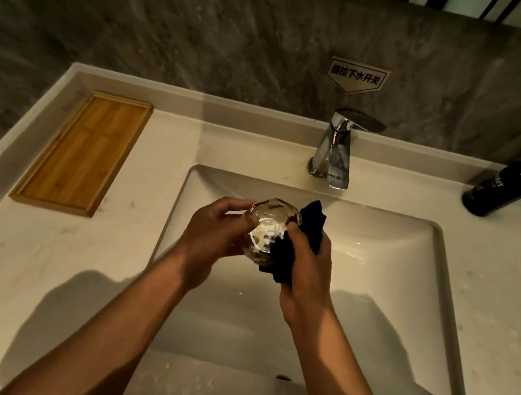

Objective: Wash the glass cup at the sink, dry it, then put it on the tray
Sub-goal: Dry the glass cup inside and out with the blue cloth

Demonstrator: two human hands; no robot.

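The glass cup [269, 233] is held above the sink [409, 293], well apart from the tray [86, 151] on the desk [15, 258] to the left of the grip. The left hand [211, 234] curls its fingers round the cup's side wall, and the right hand [305, 268] presses a dark cloth [286, 257] against the opposite wall, fingers closed on the cloth. The cup is clear, faceted glass: rigid, brittle, probably moderately heavy and likely slippery while damp. Hold it by the side wall rather than the rim. The cloth is soft and folds to the cup's curve. The tray is flat bamboo with a low raised edge; the sink is smooth glazed white; the desk is pale stone, wet in places. A chrome faucet [337, 148] stands beyond the grip, a dark bottle [504, 188] far to its right.
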